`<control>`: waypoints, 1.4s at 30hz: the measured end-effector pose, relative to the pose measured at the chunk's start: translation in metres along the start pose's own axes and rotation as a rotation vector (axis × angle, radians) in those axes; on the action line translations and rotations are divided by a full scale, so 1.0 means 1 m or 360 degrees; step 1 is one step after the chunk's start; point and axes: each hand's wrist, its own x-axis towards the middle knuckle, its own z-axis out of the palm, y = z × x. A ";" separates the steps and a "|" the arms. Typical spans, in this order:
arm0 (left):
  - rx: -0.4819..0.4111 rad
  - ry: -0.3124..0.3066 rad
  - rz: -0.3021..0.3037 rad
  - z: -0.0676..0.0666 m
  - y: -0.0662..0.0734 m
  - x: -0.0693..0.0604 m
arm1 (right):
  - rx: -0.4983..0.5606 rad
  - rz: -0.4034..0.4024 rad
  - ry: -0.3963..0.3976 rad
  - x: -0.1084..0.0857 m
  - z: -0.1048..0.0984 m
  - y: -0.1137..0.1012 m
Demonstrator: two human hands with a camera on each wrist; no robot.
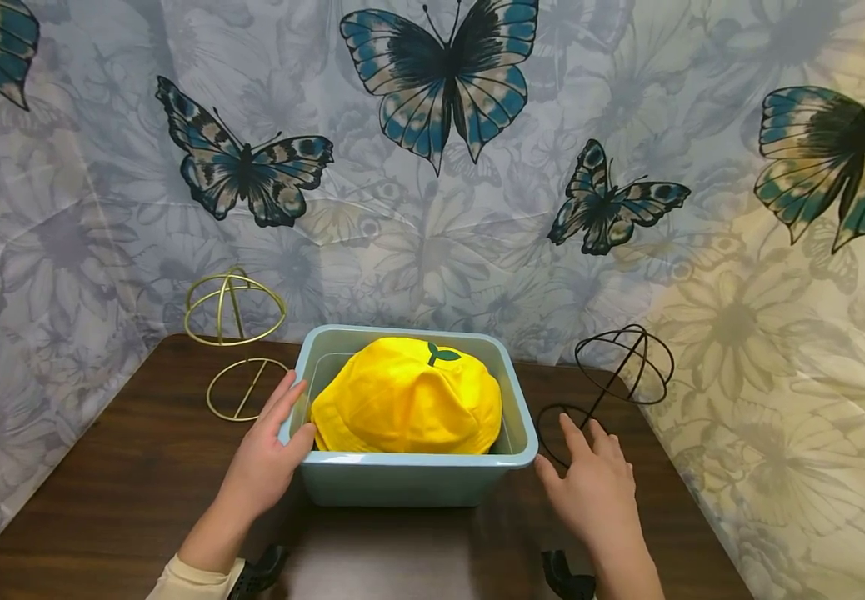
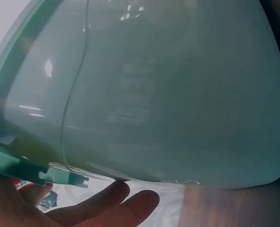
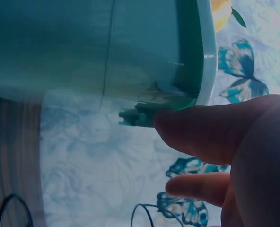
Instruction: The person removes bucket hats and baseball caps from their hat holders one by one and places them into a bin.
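A pale blue-green plastic bin (image 1: 395, 483) stands on the table with a yellow hat (image 1: 410, 396) inside it. The hat has a green sprout mark and bulges up toward the rim. My left hand (image 1: 263, 458) touches the bin's left side, thumb at the front left corner and fingers extended along the rim. In the left wrist view, fingertips (image 2: 144, 203) show beside the bin wall (image 2: 178, 94). Beside the front right corner is my right hand (image 1: 597, 483), fingers spread and holding nothing. Its thumb (image 3: 192, 130) is at the rim in the right wrist view; contact is unclear.
Behind my left hand stands a gold wire hat stand (image 1: 233, 342). A black wire stand (image 1: 650, 403) is beyond my right hand, close to its fingers. The dark wood table (image 1: 87, 492) meets a butterfly-patterned cloth (image 1: 432, 250) at the back.
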 end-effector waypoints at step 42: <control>0.0074 0.0000 -0.0012 -0.011 -0.002 -0.012 | 0.0083 0.0088 0.0038 0.013 -0.015 -0.042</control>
